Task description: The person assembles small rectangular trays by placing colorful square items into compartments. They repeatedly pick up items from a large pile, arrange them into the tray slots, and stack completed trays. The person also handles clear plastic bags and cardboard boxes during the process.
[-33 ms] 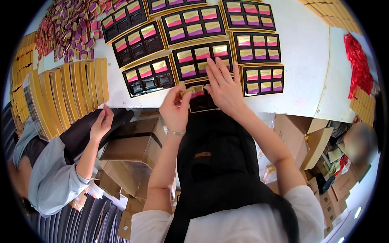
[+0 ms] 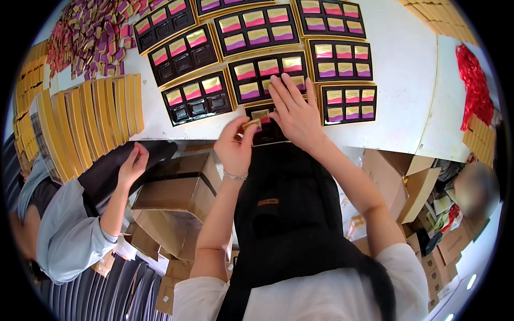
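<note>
My left hand (image 2: 234,143) pinches a small wrapped chocolate (image 2: 252,124) in gold foil with a purple edge, between thumb and fingertips. It hovers over the nearest box (image 2: 261,139), whose black tray is partly hidden by both hands. A gold and pink chocolate (image 2: 261,115) shows in that box's upper row. My right hand (image 2: 297,115) lies palm down with fingers stretched out. Its fingertips cover part of the box behind (image 2: 269,77), which holds gold-pink pieces above gold-purple ones. Left of my hands, another box (image 2: 197,97) has a filled upper row and bare lower wells.
More chocolate boxes (image 2: 339,59) stand in rows on the white table (image 2: 399,85). Loose wrapped chocolates (image 2: 99,37) are heaped at the far left, behind upright gold-edged boxes (image 2: 96,120). A co-worker's hand (image 2: 132,165) is at the left. Red plastic (image 2: 473,85) lies at the right.
My left hand has shifted slightly to the right, and the chocolate in its fingers now sits lower and shows its purple edge. My right hand has barely moved.
</note>
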A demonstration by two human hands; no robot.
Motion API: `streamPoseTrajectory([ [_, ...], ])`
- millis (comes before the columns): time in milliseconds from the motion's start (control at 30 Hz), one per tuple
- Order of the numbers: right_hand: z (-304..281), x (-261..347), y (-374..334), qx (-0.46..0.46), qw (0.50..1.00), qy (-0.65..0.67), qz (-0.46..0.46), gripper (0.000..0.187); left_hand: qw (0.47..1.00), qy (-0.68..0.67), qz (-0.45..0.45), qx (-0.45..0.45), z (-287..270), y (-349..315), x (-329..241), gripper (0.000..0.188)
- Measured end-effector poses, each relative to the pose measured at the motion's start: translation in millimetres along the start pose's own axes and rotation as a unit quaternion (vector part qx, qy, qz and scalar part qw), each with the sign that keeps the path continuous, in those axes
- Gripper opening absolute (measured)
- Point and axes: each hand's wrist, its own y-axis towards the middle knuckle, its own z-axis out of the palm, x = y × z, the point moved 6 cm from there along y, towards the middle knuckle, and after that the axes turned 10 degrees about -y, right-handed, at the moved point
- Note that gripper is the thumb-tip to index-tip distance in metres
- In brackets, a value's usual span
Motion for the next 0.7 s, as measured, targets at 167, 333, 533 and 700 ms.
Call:
streamPoseTrajectory([
  [167, 8, -1, -5, 0.007, 0.999, 0.0, -0.04, 0.058, 0.952, 0.196, 0.235, 0.02, 13, -18, -1, 0.023],
  [333, 7, -8, 0, 0.0, 0.998, 0.026, -0.055, 0.057, 0.911, 0.268, 0.309, 0.06, 21, -32, 11, 0.031],
  [533, 8, -2, 1, 0.007, 0.997, 0.044, -0.056, 0.058, 0.814, 0.399, 0.382, 0.179, 30, -46, 25, 0.036],
  [700, 11, -2, 1, 0.019, 0.997, 0.03, -0.061, 0.062, 0.8, 0.389, 0.407, 0.205, 27, -43, 27, 0.034],
])
